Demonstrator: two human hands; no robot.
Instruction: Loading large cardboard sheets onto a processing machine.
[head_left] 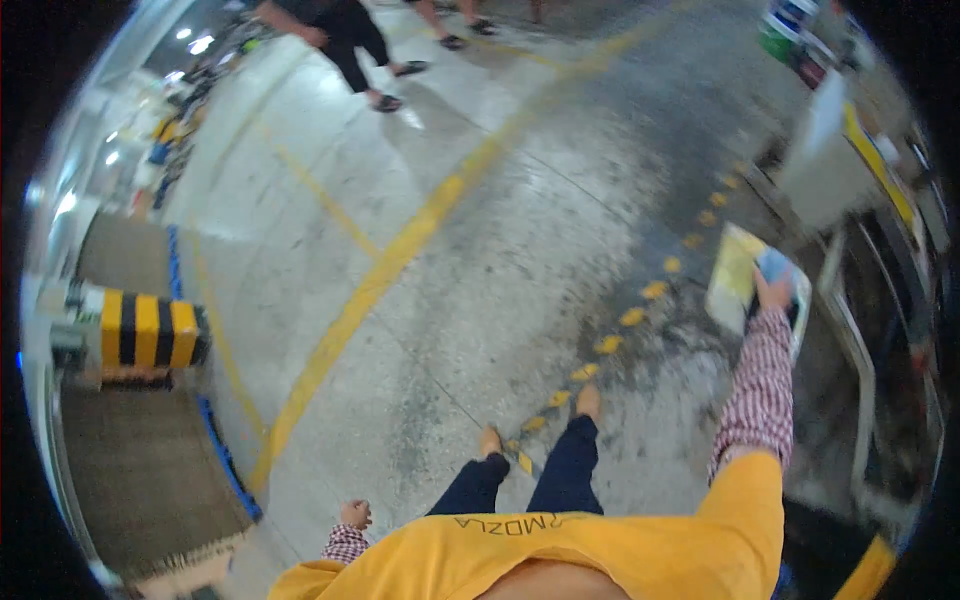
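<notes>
On the right, my right hand (773, 291) reaches out with its fingers on a white and yellow rectangular thing (735, 272), which has a light-blue patch (772, 264) under the fingertips. Its exact kind is blurred, and the forearm hides part of its near side. Low at the left, my left hand (356, 514) hangs beside my body, its fingers loosely curled and nothing visible in them. Both forearms wear red-and-white checked sleeves (755, 390).
A yellow line (405, 245) and yellow dashes (632, 317) cross the concrete floor. Two people (350, 40) stand at the far side. To the left is a yellow-and-black striped block (150, 329); to the right, a pale box-shaped unit (815, 165) and metal frames (850, 330).
</notes>
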